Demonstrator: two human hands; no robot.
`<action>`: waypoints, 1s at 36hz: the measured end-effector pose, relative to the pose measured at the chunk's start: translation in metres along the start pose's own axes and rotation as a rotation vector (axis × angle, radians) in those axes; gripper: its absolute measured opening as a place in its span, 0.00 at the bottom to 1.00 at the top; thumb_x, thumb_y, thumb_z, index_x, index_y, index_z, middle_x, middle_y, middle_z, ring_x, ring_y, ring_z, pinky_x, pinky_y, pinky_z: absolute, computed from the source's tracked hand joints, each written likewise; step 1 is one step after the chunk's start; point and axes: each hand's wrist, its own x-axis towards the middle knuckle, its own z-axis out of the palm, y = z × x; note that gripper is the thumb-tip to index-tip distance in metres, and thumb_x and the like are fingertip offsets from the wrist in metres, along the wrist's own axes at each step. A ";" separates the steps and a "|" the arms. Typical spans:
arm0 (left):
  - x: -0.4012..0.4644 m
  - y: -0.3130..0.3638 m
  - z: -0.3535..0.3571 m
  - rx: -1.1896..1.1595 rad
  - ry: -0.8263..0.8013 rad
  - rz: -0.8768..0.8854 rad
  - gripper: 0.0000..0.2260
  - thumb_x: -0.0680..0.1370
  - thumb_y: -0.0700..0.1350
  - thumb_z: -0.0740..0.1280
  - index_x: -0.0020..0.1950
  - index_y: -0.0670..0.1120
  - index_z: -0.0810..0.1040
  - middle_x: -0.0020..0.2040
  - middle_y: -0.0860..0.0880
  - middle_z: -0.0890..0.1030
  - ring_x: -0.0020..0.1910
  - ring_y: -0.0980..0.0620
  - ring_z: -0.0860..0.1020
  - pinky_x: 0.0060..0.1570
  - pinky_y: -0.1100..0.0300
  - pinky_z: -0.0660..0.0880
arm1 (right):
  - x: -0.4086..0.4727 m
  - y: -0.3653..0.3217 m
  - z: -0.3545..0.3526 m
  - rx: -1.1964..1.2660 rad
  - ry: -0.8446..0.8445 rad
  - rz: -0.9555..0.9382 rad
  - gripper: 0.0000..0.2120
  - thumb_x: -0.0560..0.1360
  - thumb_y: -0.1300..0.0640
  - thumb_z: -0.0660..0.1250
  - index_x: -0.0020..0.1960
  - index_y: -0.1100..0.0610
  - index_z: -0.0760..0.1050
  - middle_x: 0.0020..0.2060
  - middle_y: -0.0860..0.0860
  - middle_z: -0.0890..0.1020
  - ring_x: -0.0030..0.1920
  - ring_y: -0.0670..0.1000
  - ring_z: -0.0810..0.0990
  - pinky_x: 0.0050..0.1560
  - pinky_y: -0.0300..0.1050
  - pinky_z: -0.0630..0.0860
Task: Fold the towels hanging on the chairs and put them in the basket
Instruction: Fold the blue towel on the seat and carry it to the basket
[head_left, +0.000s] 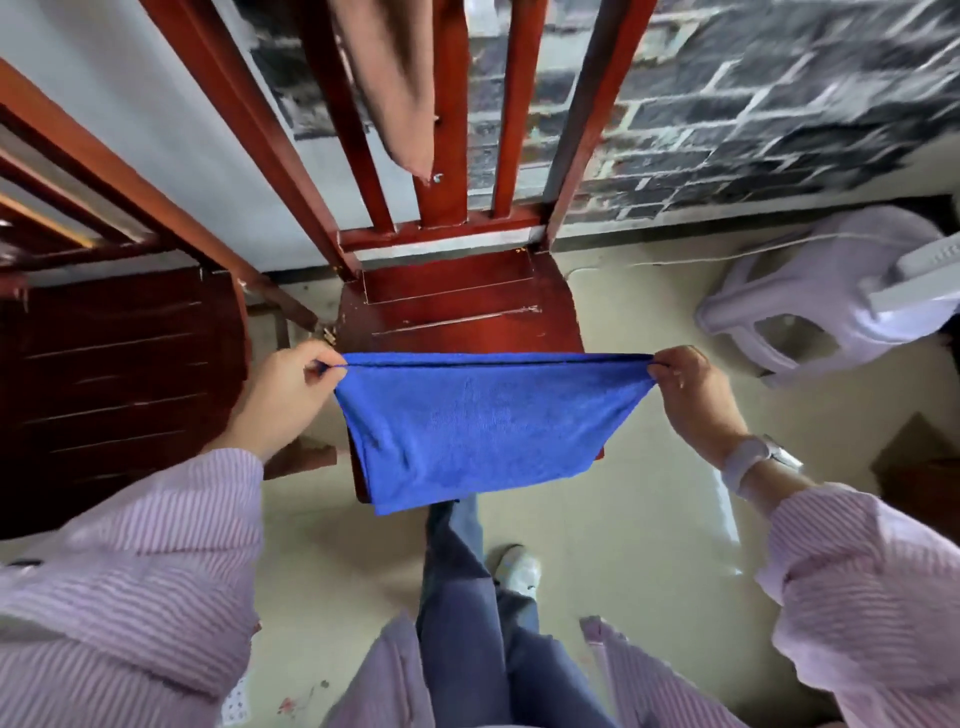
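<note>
A blue towel (483, 431), doubled over once, hangs stretched between my two hands above the front of a red wooden chair's seat (457, 301). My left hand (285, 395) pinches its top left corners and my right hand (696, 395) pinches its top right corners. The towel's lower edge droops over the seat's front. A brown towel (400, 88) hangs over the chair's backrest at the top of the view. No basket is in view.
A second dark red chair (114, 374) stands close on the left. A white plastic stool (821, 296) lies on the floor at the right, by the brick-patterned wall (753, 104). A brown box corner (914, 457) shows at far right. My legs stand below the towel.
</note>
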 end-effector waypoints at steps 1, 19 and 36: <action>-0.009 0.006 -0.006 0.008 0.015 0.005 0.06 0.72 0.34 0.68 0.42 0.45 0.78 0.39 0.47 0.79 0.34 0.74 0.73 0.38 0.78 0.66 | -0.008 -0.001 -0.009 0.004 0.011 -0.017 0.08 0.76 0.64 0.61 0.51 0.65 0.76 0.49 0.61 0.78 0.51 0.60 0.76 0.45 0.37 0.63; -0.096 0.142 -0.103 -0.091 0.277 0.245 0.24 0.72 0.36 0.70 0.37 0.69 0.76 0.35 0.72 0.78 0.38 0.73 0.76 0.45 0.78 0.68 | -0.089 -0.042 -0.191 0.059 0.379 -0.419 0.05 0.73 0.69 0.63 0.46 0.66 0.77 0.42 0.60 0.79 0.42 0.53 0.75 0.44 0.34 0.63; -0.115 0.231 -0.168 0.040 0.512 0.503 0.07 0.74 0.34 0.66 0.48 0.40 0.83 0.46 0.48 0.79 0.46 0.55 0.75 0.50 0.77 0.65 | -0.115 -0.078 -0.280 0.049 0.460 -0.521 0.04 0.71 0.69 0.67 0.45 0.66 0.79 0.38 0.55 0.76 0.40 0.53 0.74 0.39 0.33 0.63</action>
